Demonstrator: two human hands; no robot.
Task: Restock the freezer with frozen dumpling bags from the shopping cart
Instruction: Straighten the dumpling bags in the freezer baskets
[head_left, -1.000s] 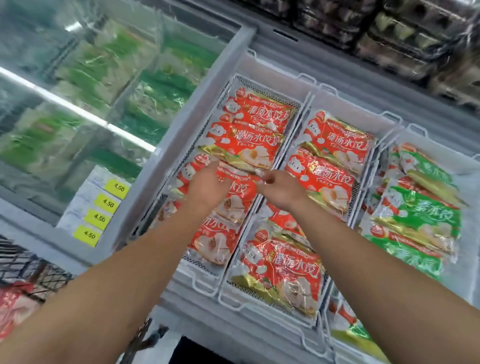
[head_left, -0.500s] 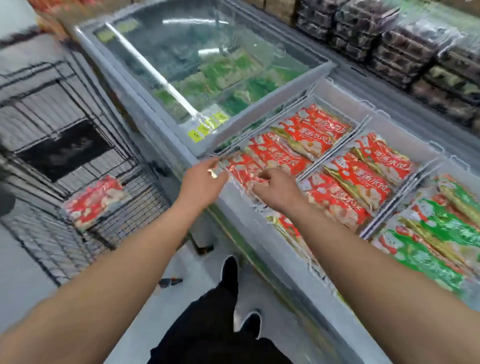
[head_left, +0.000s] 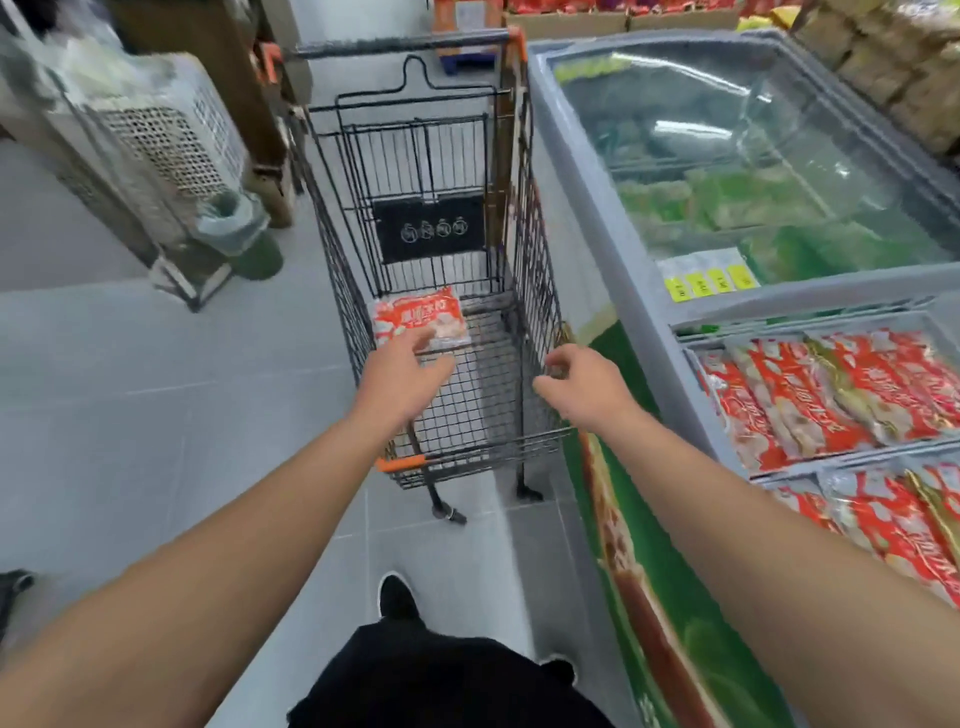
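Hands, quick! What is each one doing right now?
Left hand: open, fingers stretched toward the red dumpling bag in the shopping cart, holding nothing.
Right hand: open, fingers loosely curled, holding nothing.

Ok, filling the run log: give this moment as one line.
left hand open, reaching for dumpling bag in cart | right hand open, empty | freezer beside cart

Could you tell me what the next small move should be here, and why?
Probably lower the left hand onto the red bag in the cart and grip it: the hand is open just above it, holds nothing, and it is the only bag there.
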